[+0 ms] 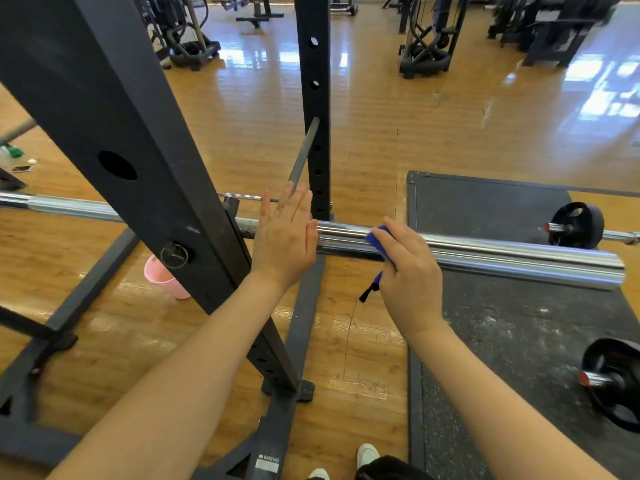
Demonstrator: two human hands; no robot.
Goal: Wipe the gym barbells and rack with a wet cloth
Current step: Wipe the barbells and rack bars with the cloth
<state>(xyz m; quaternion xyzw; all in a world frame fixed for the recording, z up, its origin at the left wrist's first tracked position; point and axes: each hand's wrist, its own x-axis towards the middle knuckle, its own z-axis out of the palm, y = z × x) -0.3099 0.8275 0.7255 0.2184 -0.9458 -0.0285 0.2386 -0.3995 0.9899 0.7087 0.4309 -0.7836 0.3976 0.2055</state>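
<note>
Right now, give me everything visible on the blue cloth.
The blue cloth is small, bunched, and looks like soft fabric. It is pressed against the near side of the chrome barbell sleeve, close to the rack upright. The right hand grips it, fingers curled over it and hiding most of it. A thin blue strip with a black tag end hangs below the hand. Wetness cannot be judged. The left hand does not touch it.

Barbell (485,252) across rack (114,140); bucket (162,277) behind upright.
</note>
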